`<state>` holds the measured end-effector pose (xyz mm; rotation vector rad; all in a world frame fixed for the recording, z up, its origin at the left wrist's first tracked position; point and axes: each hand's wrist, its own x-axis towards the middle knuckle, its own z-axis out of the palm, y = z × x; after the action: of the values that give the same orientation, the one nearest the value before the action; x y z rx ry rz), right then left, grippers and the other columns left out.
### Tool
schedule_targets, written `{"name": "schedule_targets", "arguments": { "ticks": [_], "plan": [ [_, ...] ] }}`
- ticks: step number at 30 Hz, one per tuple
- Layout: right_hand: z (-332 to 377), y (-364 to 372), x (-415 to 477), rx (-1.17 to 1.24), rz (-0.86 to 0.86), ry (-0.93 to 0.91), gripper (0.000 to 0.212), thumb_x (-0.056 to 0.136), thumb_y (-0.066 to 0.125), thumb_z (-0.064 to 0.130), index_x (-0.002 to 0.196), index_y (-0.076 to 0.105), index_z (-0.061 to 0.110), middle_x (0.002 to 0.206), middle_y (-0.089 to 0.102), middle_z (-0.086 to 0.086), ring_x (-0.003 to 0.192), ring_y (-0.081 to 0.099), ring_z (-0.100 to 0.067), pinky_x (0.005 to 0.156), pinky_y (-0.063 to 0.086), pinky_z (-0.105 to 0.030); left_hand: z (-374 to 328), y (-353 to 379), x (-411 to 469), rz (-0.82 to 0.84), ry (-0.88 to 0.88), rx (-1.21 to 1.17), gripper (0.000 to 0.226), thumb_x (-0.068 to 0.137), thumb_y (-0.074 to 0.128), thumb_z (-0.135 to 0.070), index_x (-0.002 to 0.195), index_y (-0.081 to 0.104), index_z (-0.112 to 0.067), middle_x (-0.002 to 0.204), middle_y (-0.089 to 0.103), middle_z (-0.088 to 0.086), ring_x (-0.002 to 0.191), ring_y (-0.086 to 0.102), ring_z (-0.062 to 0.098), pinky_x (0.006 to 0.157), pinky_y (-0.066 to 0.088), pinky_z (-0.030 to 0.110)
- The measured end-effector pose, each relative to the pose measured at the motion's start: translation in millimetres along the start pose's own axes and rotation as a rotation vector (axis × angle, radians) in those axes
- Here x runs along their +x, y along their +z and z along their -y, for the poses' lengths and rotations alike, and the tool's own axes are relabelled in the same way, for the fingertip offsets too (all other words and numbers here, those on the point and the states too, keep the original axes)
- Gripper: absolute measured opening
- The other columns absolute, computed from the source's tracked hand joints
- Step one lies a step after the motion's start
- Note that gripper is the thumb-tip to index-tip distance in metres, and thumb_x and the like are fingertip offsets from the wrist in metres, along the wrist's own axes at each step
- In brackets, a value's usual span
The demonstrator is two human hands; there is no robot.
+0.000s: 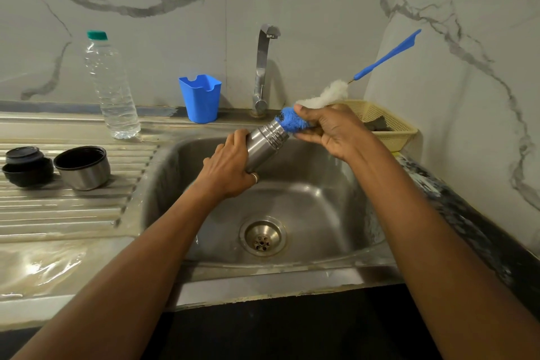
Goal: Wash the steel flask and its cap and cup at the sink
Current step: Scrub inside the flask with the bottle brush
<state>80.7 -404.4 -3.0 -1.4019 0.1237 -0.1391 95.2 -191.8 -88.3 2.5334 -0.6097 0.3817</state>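
So the left grip (230, 168) is wrapped round the lower body of the steel flask (264, 143), holding it over the sink (306, 202) with the mouth tipped up toward the right grip (330, 128). Makes sense to me. Angled like that, the opening faces the brush, and anything that runs out should land in the basin instead of on the counter.

The right grip is pinched on the bottle brush (292, 121) right at the bristles. The blue tuft is touching the flask's mouth, the white fluff is bunched just past the fingers, and the long blue handle sticks out up and away behind it. My guess is the bristles are being squeezed so they'll fit the narrow neck (choking up that close also aims better than holding the far end). Can't tell if any of the head is inside yet.

The cup (83, 168) sits mouth-up on the ribbed drainboard, well off to the outer side of the left grip. The dark cap (24, 165) is beyond it, farther out still. Probably both are parked there waiting their turn.

The tap (263, 67) stands beyond the two grips, roughly between them, with no stream that I can see. A yellow basket (388, 128) sits just behind the right grip.
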Motion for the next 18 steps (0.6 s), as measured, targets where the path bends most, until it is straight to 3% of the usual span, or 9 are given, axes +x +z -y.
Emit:
{"name": "schedule_targets", "arguments": {
  "ticks": [3,5,9,12,14,16,18],
  "plan": [
    [3,-8,4,-0.025,-0.021,-0.064,0.018,0.09,0.072,0.003,0.106,0.063,0.001,0.106,0.075,-0.016,0.099,0.075,-0.028,0.08,0.063,-0.042,-4,-1,1,0.112,0.057,-0.138,0.086,0.077,0.085,-0.025,0.141,0.028,-0.017,0.128,0.048,0.005,0.101,0.054,0.015,0.073,0.045,0.017],
    [4,-15,6,0.004,-0.012,-0.091,0.013,0.093,0.069,0.004,0.105,0.064,0.003,0.102,0.076,-0.012,0.099,0.075,-0.026,0.08,0.063,-0.041,-7,-3,2,0.213,0.045,-0.238,0.081,0.079,0.084,-0.024,0.138,0.029,-0.019,0.121,0.049,0.0,0.09,0.056,0.011,0.064,0.041,0.013],
    [6,-15,8,0.05,-0.058,-0.115,0.005,0.095,0.068,0.005,0.099,0.065,0.007,0.091,0.077,-0.007,0.093,0.076,-0.023,0.083,0.062,-0.044,-7,-2,5,0.265,0.003,-0.347,0.074,0.08,0.084,-0.026,0.131,0.03,-0.026,0.119,0.052,0.001,0.091,0.056,0.01,0.066,0.042,0.015],
    [10,-11,15,-0.113,-0.328,-0.158,0.012,0.09,0.074,0.013,0.098,0.068,0.007,0.094,0.076,-0.01,0.083,0.076,-0.023,0.07,0.064,-0.038,-9,2,2,0.18,0.034,-0.207,0.084,0.075,0.086,-0.026,0.139,0.031,-0.019,0.124,0.05,0.001,0.096,0.056,0.012,0.072,0.046,0.018],
    [15,-17,19,-0.19,-0.496,-0.199,0.028,0.082,0.077,0.021,0.103,0.069,0.005,0.098,0.076,-0.012,0.08,0.076,-0.025,0.065,0.065,-0.039,-2,3,-1,0.121,0.073,-0.014,0.09,0.073,0.085,-0.031,0.142,0.029,-0.022,0.133,0.051,0.004,0.107,0.056,0.021,0.085,0.053,0.037],
    [15,-22,19,-0.173,-0.466,-0.192,0.026,0.083,0.077,0.019,0.103,0.068,0.004,0.098,0.075,-0.012,0.08,0.076,-0.025,0.064,0.064,-0.037,8,0,-4,0.101,0.057,0.114,0.09,0.072,0.083,-0.036,0.141,0.026,-0.025,0.137,0.05,0.005,0.112,0.056,0.027,0.091,0.053,0.053],
    [10,-24,16,-0.179,-0.411,-0.172,0.015,0.089,0.075,0.015,0.097,0.065,0.006,0.096,0.075,-0.011,0.081,0.076,-0.022,0.064,0.063,-0.033,15,-4,-5,0.097,0.031,0.093,0.091,0.071,0.083,-0.035,0.141,0.026,-0.027,0.136,0.051,0.006,0.111,0.057,0.027,0.091,0.053,0.053]
  ]
}}
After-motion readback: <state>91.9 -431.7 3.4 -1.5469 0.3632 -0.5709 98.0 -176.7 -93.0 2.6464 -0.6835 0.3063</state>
